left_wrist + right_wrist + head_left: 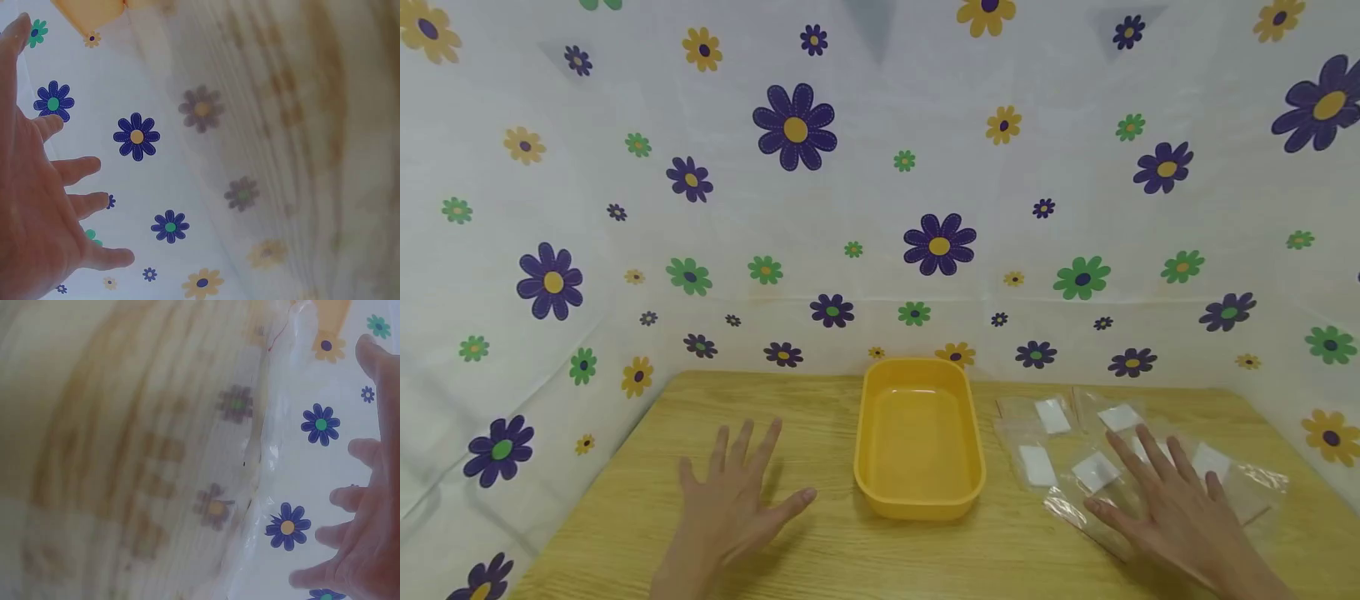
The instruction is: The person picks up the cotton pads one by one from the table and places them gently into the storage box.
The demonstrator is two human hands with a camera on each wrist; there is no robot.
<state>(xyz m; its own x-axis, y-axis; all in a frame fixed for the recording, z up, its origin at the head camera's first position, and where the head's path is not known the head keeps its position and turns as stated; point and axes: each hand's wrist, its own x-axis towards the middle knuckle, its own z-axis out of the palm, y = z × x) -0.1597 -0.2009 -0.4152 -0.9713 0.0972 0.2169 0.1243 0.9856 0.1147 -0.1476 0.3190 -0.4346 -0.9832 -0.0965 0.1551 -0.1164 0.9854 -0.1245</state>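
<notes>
In the head view my left hand [730, 508] is spread with straight fingers over the left part of the table, holding nothing. My right hand [1176, 517], fingers also spread, hovers over several clear plastic bags [1112, 500] with white rectangular pieces inside. One white piece [1095, 472] lies just left of its fingers; the hand hides part of the pile. Between the hands stands a yellow rectangular tub [917, 450] with nothing in it. Both wrist views show the left hand [44, 194] and the right hand [369, 519] with fingers extended and no object in them.
A light wooden table [805, 558] carries everything. A white cloth with purple, yellow and green flowers [865, 192] hangs behind the table and along both sides. The tub's far end is near the table's back edge, close to the cloth.
</notes>
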